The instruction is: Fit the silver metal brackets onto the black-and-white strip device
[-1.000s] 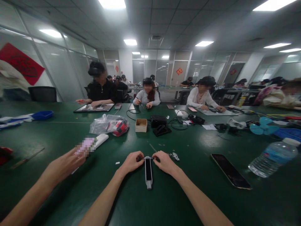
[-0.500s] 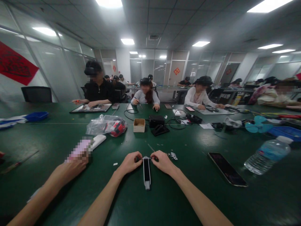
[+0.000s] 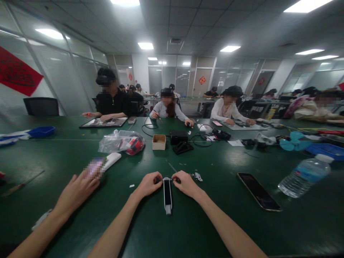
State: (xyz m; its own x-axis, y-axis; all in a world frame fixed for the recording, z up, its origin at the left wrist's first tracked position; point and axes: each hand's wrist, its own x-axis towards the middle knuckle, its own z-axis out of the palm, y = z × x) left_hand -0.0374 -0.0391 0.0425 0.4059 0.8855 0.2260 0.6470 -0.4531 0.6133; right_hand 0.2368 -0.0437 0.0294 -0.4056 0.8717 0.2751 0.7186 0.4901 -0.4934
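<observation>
Narrow white-and-dark device, one, between two hands

Item: narrow device (image 3: 167, 197), white-edged with a dark face, on the green desk (image 3: 223, 197). Location: between the wearer's forearms. Long axis: running from the fingers back toward the wearer, the far end between the two hands and the pale near end pointing to the body.

Left hand (image 3: 150, 184): at the left of the device's far end. Right hand (image 3: 186, 184): at the right of that end, facing the other. We record neither as clearly nearer. Fingers: drawn in narrow on both sides; we cannot tell whether they grip the device or some small piece at its end.

Adjacent: beyond the right hand, small metal parts (image 3: 198, 176); left of the left hand, a white scrap (image 3: 131, 186). Farther right, we list a dark phone (image 3: 259, 192) and a water bottle (image 3: 305, 178); farther left, a co-worker's hand (image 3: 79, 190).
</observation>
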